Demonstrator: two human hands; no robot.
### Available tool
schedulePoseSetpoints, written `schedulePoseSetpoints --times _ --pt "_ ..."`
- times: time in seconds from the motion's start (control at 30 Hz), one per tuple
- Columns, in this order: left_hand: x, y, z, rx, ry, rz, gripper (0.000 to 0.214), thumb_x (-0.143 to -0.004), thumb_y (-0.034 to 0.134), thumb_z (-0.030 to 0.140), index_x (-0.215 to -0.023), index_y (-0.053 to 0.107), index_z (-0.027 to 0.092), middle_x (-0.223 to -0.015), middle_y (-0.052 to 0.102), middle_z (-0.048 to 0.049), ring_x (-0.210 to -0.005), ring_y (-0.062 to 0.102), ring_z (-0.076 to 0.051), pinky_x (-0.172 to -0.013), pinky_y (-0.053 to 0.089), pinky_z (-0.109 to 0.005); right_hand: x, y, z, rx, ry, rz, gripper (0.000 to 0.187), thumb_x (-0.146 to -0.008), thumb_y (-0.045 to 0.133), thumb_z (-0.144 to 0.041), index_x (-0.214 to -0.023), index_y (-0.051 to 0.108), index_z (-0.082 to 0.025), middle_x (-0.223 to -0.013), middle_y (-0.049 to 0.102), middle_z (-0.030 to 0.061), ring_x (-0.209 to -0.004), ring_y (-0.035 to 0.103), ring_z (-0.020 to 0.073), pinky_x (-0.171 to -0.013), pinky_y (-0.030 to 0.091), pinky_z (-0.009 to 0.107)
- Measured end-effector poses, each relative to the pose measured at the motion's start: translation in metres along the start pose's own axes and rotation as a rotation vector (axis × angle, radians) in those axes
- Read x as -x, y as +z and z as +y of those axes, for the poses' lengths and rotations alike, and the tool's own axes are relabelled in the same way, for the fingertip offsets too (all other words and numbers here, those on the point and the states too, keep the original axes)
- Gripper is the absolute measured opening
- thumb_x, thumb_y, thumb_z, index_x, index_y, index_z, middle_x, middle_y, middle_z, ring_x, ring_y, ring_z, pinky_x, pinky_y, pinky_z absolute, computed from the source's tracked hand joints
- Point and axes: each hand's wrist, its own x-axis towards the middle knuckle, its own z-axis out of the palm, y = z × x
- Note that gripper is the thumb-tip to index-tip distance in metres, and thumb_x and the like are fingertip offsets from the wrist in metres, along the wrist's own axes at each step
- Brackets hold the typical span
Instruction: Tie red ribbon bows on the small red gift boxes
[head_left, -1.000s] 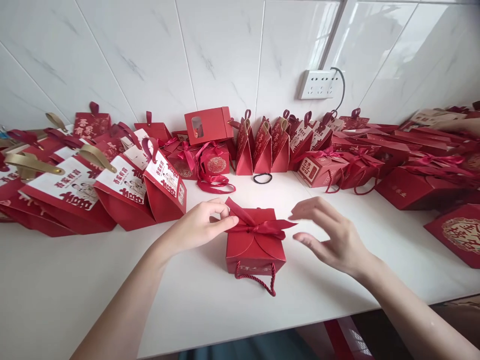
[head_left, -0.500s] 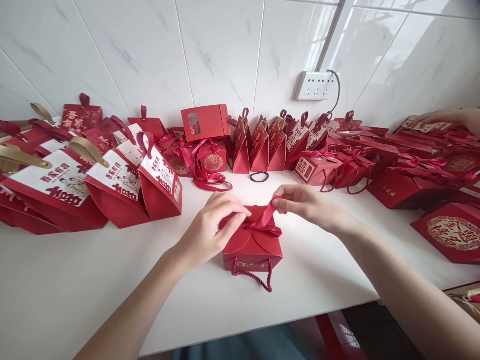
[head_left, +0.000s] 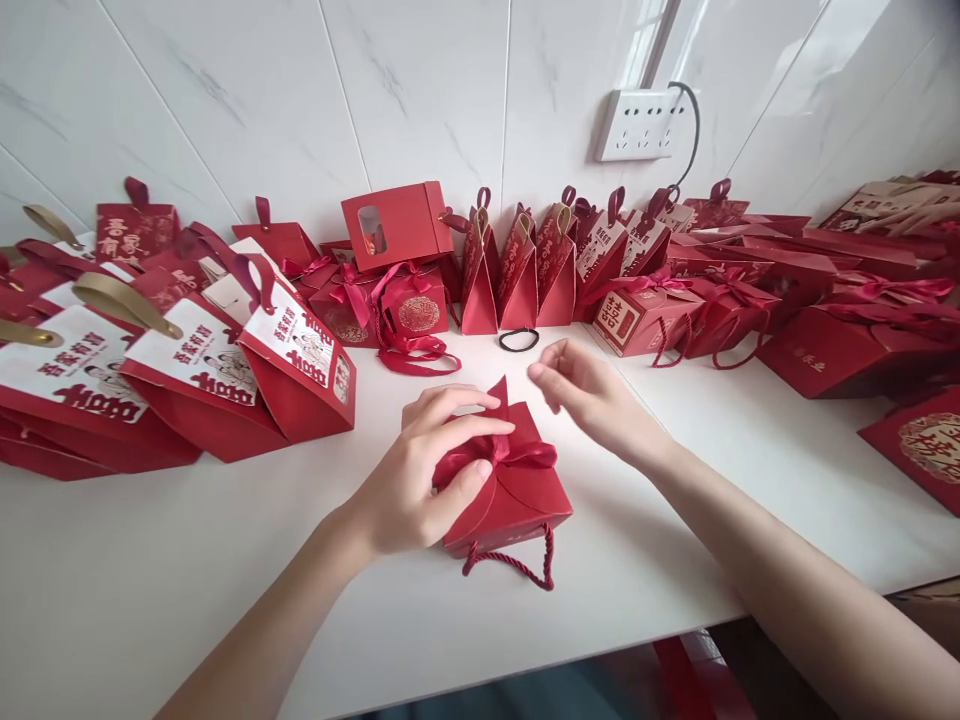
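A small red gift box (head_left: 517,495) with petal-shaped top flaps, a red ribbon bow (head_left: 517,452) and a red cord handle (head_left: 517,568) sits on the white table (head_left: 150,580) in front of me. My left hand (head_left: 427,470) lies on the box's left side, thumb and fingers closed round the left loop of the bow. My right hand (head_left: 592,395) hovers just right of the box's far corner, fingers loosely curled and apart, holding nothing.
Many red gift bags (head_left: 292,365) and boxes (head_left: 637,320) line the wall on the left, middle and right. A black hair tie (head_left: 519,340) lies behind the box. A power strip (head_left: 641,125) hangs on the tiled wall. Another person's hand (head_left: 911,215) shows at far right.
My right hand has let go of the ribbon end and drawn back slightly. My left hand has slid further over the bow. The box has turned a little.
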Motion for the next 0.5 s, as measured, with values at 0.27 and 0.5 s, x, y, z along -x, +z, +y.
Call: schedulePoseSetpoints --times 0.27,0.5 --pt "0.002 0.003 0.006 -0.146 -0.025 0.093 0.037 -0.091 0.032 0.026 -0.115 0.06 0.02 -0.121 0.058 -0.0082 -0.118 0.048 -0.025 -0.101 0.032 -0.044 0.015 -0.02 -0.007 -0.017 0.173 -0.541 0.061 -0.082 0.05 -0.067 -0.049 0.046 -0.016 -0.042 0.024 -0.0071 -0.04 0.02 0.0049 -0.043 0.015 0.025" --pt "0.004 0.004 0.009 -0.122 -0.112 0.081 0.034 -0.089 0.039 0.023 -0.117 0.06 0.022 -0.12 0.059 -0.0052 -0.115 0.052 -0.023 -0.099 0.036 -0.04 0.01 -0.02 -0.003 -0.14 0.117 -0.676 0.042 -0.083 0.062 -0.044 -0.057 0.045 -0.016 -0.053 0.037 -0.0054 -0.048 0.029 0.0052 -0.044 0.02 0.022"
